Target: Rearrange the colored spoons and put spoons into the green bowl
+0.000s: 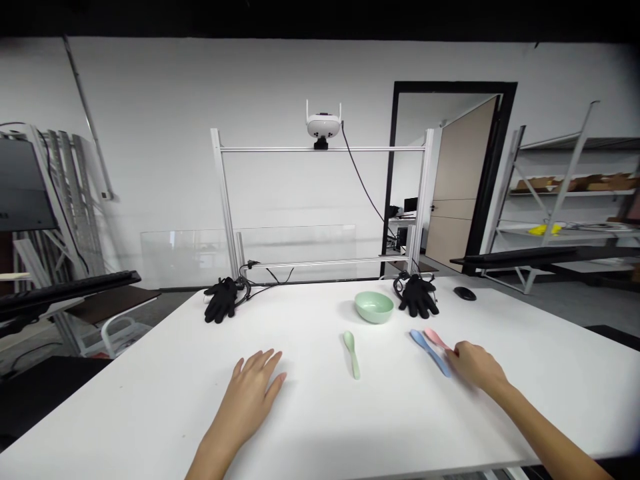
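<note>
On the right of the white table, my right hand (476, 363) is closed around the handle of a pink spoon (436, 338), whose bowl points away from me. Just left of it lies a blue spoon (430, 352), slanting nearly parallel. A green spoon (352, 355) rests near the middle, its bowl end farthest from me. Behind the spoons stands a light green bowl (374, 307). My left hand (253, 390) is over the left part of the table, fingers spread, holding nothing; the green spoon is the nearest thing to it.
Black gloves (221, 299) with cables lie at the back left, and another black glove (419, 296) is right of the bowl. A black mouse (465, 293) sits farther right. An aluminium frame (320, 149) carrying a white camera-like device (324, 125) rises at the table's far edge.
</note>
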